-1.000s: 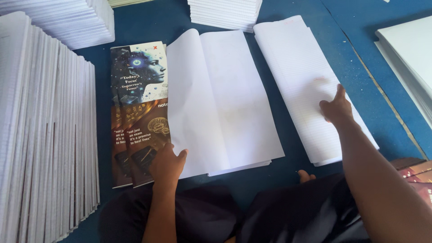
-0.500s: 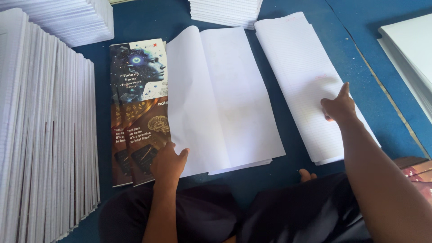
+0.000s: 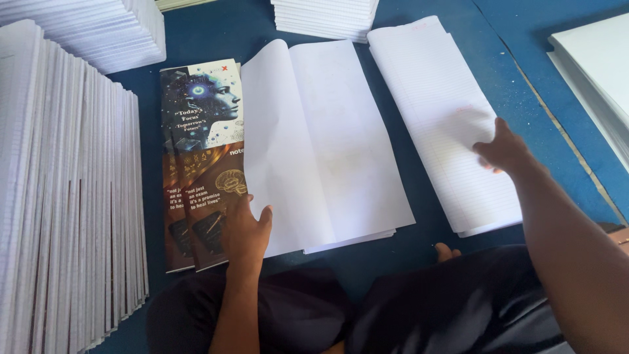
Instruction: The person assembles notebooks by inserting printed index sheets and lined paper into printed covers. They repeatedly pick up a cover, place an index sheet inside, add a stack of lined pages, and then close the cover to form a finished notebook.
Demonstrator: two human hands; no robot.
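My left hand [image 3: 247, 231] lies flat on the lower part of a folded printed cover stack [image 3: 202, 157], dark with a face picture, where it meets a pile of blank white sheets [image 3: 327, 144]. My right hand [image 3: 503, 149] rests with fingers spread on a stack of ruled white paper [image 3: 439, 111] to the right. Neither hand has anything lifted off the blue surface.
A long row of white paper bundles [image 3: 65, 196] fills the left side. More white stacks sit at the top left [image 3: 98, 33], top centre [image 3: 324, 18] and right edge [image 3: 593, 72]. My dark-trousered legs [image 3: 393, 314] lie at the bottom on the blue mat [image 3: 511, 59].
My right hand has shifted slightly on the ruled paper stack. The left hand stays in place on the covers.
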